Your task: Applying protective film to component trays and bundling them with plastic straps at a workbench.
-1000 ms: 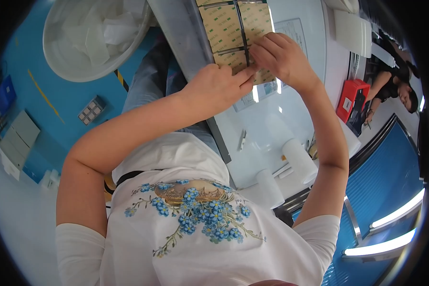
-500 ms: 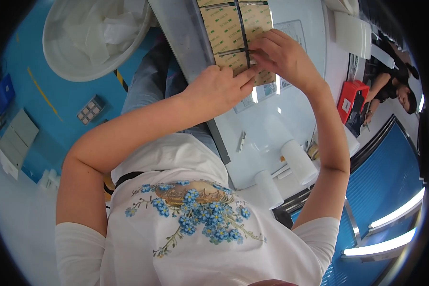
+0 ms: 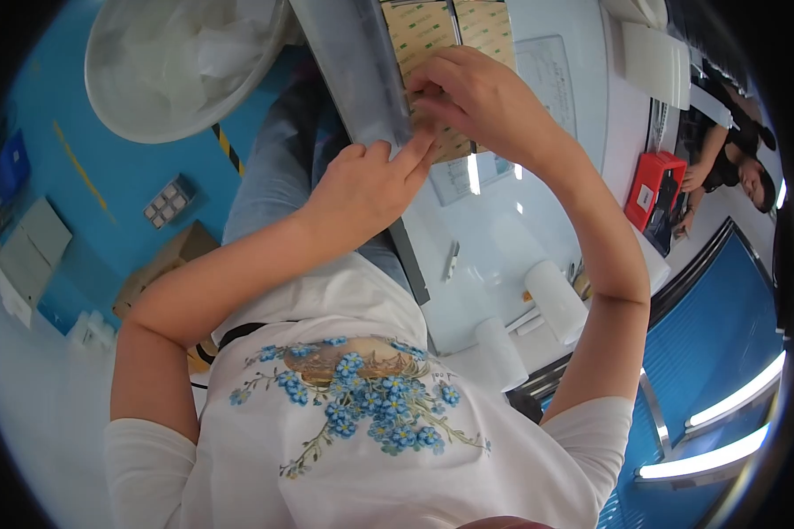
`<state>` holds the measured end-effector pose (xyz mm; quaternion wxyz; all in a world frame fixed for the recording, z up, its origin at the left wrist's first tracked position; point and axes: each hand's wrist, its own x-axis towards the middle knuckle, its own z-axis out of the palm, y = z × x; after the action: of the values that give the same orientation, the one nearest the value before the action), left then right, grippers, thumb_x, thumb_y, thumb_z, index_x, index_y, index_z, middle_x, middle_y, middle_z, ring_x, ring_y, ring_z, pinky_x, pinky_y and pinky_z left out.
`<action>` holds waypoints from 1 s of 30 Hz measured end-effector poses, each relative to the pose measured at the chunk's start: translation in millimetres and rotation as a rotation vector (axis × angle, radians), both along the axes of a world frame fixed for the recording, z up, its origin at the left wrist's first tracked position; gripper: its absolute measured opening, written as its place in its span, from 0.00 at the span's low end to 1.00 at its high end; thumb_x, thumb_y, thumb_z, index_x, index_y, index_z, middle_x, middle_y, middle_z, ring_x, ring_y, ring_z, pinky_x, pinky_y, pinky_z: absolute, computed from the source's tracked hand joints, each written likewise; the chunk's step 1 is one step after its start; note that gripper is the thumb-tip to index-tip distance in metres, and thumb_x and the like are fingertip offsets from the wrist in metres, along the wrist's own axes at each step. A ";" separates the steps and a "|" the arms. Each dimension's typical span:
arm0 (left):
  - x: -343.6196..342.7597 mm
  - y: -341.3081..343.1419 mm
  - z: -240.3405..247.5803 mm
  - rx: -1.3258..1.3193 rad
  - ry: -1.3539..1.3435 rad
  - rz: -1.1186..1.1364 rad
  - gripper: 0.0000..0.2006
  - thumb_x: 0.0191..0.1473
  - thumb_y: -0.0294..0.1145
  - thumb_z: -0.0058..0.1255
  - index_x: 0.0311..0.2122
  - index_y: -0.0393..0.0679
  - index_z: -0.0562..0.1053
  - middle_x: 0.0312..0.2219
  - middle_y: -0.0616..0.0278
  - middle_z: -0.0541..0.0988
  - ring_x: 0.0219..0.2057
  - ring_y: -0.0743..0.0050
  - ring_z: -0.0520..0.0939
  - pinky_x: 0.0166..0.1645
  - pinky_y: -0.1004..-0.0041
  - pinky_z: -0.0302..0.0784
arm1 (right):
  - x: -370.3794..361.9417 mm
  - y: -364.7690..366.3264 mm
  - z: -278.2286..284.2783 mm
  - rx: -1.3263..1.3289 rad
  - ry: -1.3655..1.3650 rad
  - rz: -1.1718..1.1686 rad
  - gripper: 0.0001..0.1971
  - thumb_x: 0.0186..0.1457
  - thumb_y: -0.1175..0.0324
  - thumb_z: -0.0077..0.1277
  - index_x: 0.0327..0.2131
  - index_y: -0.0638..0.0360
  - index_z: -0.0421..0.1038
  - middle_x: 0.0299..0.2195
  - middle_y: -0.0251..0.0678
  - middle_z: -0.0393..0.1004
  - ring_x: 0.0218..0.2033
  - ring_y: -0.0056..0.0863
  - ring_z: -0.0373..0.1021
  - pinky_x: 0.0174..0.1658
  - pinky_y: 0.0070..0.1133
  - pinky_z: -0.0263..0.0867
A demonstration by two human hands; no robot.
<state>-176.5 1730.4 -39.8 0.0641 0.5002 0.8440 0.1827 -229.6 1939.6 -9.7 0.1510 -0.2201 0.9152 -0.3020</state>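
Note:
A tan sheet (image 3: 421, 33) with a green printed pattern lies at the top of the worktable, crossed by dark strips that split it into panels. Over its near left edge, my right hand (image 3: 494, 101) has thumb and index finger closed in a pinch. Just below and to the left is my left hand (image 3: 357, 185), fingers mostly curled, index finger and thumb together at the sheet's near corner. The fingertips of both hands almost meet there. Whatever they pinch is too small or hidden to make out.
A white tub (image 3: 106, 88) of crumpled translucent film stands at the upper left. On the table (image 3: 494, 242) lie a marker (image 3: 452, 261) and white rolls (image 3: 556, 300). A red bin (image 3: 655, 189) is at the right, near another person (image 3: 723, 159). A cardboard box (image 3: 172, 256) sits lower left.
Both my hands have moved left across the sheet, from its middle dark strip to its left edge. The sheet appears slightly further right in view.

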 end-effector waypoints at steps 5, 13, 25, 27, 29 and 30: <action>0.1 -1.0 2.2 -0.099 -0.017 -0.049 0.28 0.41 0.29 0.52 0.53 0.42 0.71 0.58 0.60 0.65 0.25 0.75 0.70 0.28 0.79 0.69 | -7.9 -6.7 0.8 0.061 -0.079 0.017 0.05 0.46 0.76 0.55 0.29 0.60 0.70 0.29 0.36 0.71 0.34 0.38 0.69 0.36 0.29 0.68; -4.6 -5.6 -1.0 -0.058 -0.042 -0.040 0.29 0.41 0.29 0.51 0.55 0.44 0.71 0.60 0.62 0.65 0.20 0.77 0.67 0.23 0.78 0.66 | -18.3 -9.3 8.0 0.080 -0.178 0.093 0.05 0.47 0.77 0.56 0.29 0.61 0.70 0.29 0.35 0.71 0.35 0.37 0.69 0.37 0.29 0.68; 5.6 -2.0 -4.0 -0.075 0.019 0.056 0.31 0.41 0.29 0.52 0.56 0.45 0.70 0.57 0.67 0.67 0.20 0.77 0.71 0.23 0.78 0.68 | -19.8 -12.1 5.3 0.083 -0.141 0.133 0.05 0.49 0.77 0.56 0.31 0.62 0.70 0.29 0.36 0.71 0.30 0.35 0.71 0.34 0.27 0.68; 6.6 -2.0 -3.1 -0.079 0.038 0.077 0.31 0.41 0.29 0.52 0.56 0.45 0.69 0.57 0.67 0.67 0.20 0.77 0.71 0.24 0.78 0.69 | -18.3 -10.6 4.6 0.066 -0.122 0.135 0.05 0.49 0.77 0.56 0.30 0.62 0.70 0.29 0.36 0.71 0.29 0.35 0.71 0.33 0.27 0.68; 8.1 -2.2 -2.5 -0.087 0.040 0.074 0.30 0.42 0.29 0.52 0.56 0.46 0.70 0.58 0.67 0.67 0.21 0.77 0.72 0.25 0.78 0.70 | -17.6 -8.6 5.3 0.048 -0.108 0.140 0.04 0.49 0.76 0.56 0.30 0.62 0.71 0.29 0.37 0.72 0.28 0.35 0.71 0.33 0.27 0.68; 9.7 -2.3 -4.0 -0.089 0.041 0.081 0.30 0.42 0.29 0.52 0.56 0.46 0.70 0.58 0.67 0.67 0.21 0.77 0.72 0.25 0.78 0.70 | -16.9 -8.3 5.1 0.061 -0.072 0.157 0.04 0.49 0.76 0.56 0.29 0.62 0.71 0.28 0.36 0.72 0.27 0.34 0.71 0.32 0.26 0.68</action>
<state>-166.9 1728.1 -43.9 0.0616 0.4659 0.8720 0.1373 -246.5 1931.3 -4.6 0.2138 -0.2755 0.8978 -0.2688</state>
